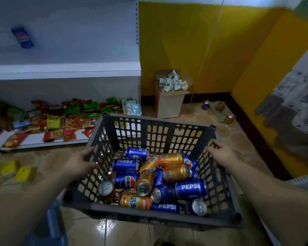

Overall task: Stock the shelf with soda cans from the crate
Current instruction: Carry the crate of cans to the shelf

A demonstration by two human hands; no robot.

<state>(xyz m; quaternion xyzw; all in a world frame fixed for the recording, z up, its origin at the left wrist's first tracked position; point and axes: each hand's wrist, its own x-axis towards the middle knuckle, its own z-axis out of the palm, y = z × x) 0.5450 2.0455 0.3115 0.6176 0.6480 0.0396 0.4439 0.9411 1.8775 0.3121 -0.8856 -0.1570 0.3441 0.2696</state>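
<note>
Grey crate (149, 213), fingers of left hand (78, 162) and right hand (220, 154) curled over its side rims; soda cans (190, 189) jumbled on their sides inside, between both hands; shelf (64, 70) ahead-left.

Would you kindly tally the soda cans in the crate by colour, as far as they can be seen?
Blue Pepsi cans: at least 8
Orange cans: 5
Brown can: 1
Total in the crate: at least 14; the pile may hide more.
</note>
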